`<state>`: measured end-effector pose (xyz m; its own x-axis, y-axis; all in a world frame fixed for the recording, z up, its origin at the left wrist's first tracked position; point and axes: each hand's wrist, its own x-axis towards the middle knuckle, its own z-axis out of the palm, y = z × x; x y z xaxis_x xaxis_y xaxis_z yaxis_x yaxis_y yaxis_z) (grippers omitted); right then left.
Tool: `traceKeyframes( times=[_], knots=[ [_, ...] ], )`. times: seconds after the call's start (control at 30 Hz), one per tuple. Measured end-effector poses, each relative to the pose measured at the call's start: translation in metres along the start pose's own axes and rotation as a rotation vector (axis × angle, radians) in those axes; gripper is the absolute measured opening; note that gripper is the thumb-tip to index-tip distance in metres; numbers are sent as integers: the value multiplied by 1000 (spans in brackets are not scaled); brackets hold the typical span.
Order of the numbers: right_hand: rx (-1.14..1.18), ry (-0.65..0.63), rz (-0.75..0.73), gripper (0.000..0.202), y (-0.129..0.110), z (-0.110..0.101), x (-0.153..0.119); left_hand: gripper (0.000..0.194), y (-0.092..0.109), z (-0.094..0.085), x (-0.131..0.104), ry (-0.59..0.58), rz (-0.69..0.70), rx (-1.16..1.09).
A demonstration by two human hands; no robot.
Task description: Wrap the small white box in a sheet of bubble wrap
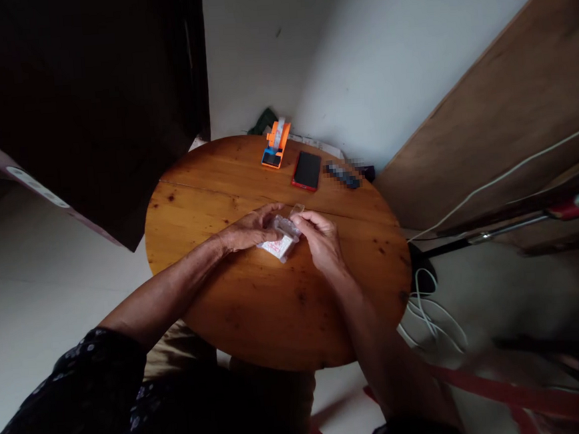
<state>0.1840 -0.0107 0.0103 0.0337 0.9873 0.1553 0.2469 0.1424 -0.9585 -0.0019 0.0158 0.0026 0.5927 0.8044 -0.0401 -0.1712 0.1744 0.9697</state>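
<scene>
A small white packet with pink print [278, 247], wrapped in crinkled clear plastic, is held low over the middle of a round wooden table [256, 306]. My left hand [251, 229] grips it from the left, thumb on the near side and fingers curled over the far side. At its right end, the thumb and fingertips of my right hand [324, 239] are pinched together. From that pinch a small clear plastic piece [297, 209] sticks up. Whether this piece is joined to the wrapping I cannot tell.
Toward the back of the table stand an orange and blue tape dispenser [276, 143], a dark-screened phone with a red edge [307, 170] and a blurred dark object [344, 175]. A white wall rises behind. Pale cables [430, 316] and a red frame [503, 384] lie to the right.
</scene>
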Motion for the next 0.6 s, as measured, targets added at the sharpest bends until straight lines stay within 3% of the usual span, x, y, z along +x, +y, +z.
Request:
traceKeyframes(
  times=[0.33, 0.6],
  knots=[
    [-114, 32, -119, 26, -6, 3, -8, 71, 2, -3, 0, 78, -34, 46],
    [-181, -55, -132, 22, -7, 1, -7, 72, -4, -4, 3, 73, 0, 73]
  ],
)
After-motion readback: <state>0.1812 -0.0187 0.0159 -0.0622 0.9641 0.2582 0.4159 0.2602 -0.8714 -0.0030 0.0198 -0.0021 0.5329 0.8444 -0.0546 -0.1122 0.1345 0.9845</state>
